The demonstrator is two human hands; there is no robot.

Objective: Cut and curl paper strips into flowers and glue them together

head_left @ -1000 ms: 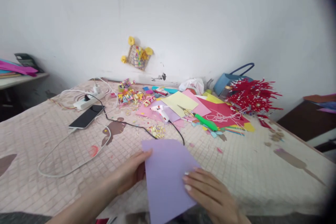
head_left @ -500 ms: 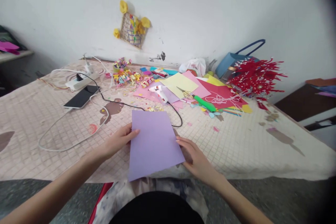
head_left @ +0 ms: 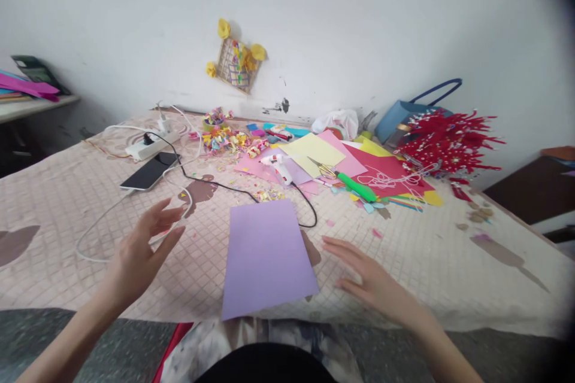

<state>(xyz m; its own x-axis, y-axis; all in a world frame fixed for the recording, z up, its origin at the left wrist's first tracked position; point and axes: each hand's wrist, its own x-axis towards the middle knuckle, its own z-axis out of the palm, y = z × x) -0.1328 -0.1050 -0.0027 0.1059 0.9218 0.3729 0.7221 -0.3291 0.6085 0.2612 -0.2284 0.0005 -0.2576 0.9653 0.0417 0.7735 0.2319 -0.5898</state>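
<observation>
A sheet of purple paper (head_left: pixel 268 258) lies flat on the table in front of me, its lower edge near the table's front edge. To its left, my left hand (head_left: pixel 146 245) is raised over the cloth with fingers apart, holding nothing. My right hand (head_left: pixel 362 272) hovers to the right of the sheet, also open, with a gap between fingers and paper. Beyond the sheet lies a white hot glue gun (head_left: pixel 279 169) with a black cord. Scissors (head_left: pixel 322 169) and a green-handled tool (head_left: pixel 357 187) rest on coloured papers farther right.
A smartphone (head_left: pixel 151 172) on a white cable and a power strip (head_left: pixel 151 146) sit at the left. Paper scraps (head_left: pixel 227 140) are heaped at the back. Red decorated stems (head_left: pixel 449 146) and a blue bag (head_left: pixel 399 119) stand at the right. Yellow paper (head_left: pixel 314 151) tops the sheets.
Both my hands have let go of the purple paper and moved apart, the left one to the left, the right one to the right. The sheet stays on the table.
</observation>
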